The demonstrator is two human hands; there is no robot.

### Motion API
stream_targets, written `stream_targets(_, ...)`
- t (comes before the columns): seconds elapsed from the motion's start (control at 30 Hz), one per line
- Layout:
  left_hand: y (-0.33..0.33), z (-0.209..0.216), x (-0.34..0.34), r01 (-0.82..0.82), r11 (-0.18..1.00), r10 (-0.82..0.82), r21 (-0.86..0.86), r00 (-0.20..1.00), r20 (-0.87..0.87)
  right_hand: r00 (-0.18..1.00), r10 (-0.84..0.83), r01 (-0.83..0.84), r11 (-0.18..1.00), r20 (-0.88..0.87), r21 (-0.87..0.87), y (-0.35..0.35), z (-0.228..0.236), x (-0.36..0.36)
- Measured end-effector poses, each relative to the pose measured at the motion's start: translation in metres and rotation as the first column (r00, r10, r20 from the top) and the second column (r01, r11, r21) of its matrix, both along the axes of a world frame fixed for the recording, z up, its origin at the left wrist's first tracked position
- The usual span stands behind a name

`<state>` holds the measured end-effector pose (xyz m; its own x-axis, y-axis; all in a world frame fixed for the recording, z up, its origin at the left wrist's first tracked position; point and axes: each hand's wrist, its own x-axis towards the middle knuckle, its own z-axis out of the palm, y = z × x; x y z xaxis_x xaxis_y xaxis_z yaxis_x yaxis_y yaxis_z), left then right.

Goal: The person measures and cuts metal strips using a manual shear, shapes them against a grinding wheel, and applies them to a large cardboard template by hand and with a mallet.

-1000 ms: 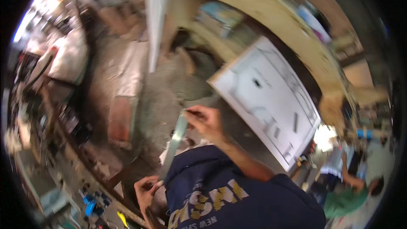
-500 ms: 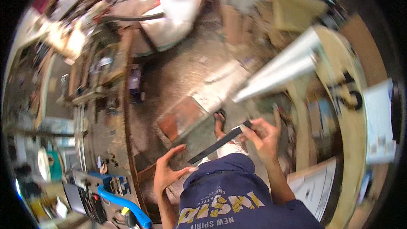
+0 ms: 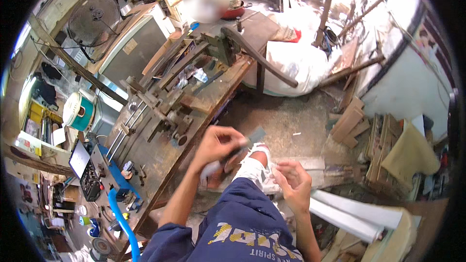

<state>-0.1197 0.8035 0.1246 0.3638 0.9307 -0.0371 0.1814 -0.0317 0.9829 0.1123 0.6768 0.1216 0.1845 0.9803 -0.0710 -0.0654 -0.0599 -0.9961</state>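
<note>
Between thumb and fingers, my left hand (image 3: 221,146) pinches a dark flat strip (image 3: 256,136). One end of the strip sticks out past the fingertips toward the floor; the rest is foreshortened or behind the hand, and motion blurs it somewhat. My right hand (image 3: 293,184) is apart from the strip, to its right and nearer to me. Its fingers are curved, with a gap to the thumb, and nothing shows in them. The workbench (image 3: 196,138) lies just left of my left hand.
A metal clamping fixture (image 3: 167,123) with rods stands on the bench, and a curved bar (image 3: 259,58) juts past its edge. A blue tube (image 3: 124,225) rises at the near left. White sacks (image 3: 296,65), wood offcuts (image 3: 347,121) and long white profiles (image 3: 347,216) lie around the floor.
The dark strip has passed from my right hand to my left, which has closed on it. My right hand has let go. The view has swung left toward the bench.
</note>
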Motion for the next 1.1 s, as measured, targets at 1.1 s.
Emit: stream_targets(1.1, 0.556, -0.154, -0.237, -0.315, 0.865, 0.202, -0.390, 0.931, -0.304, 0.414, 0.732, 0.108, 0.551, 0.541, -0.828, 0.543, 0.097, -0.038)
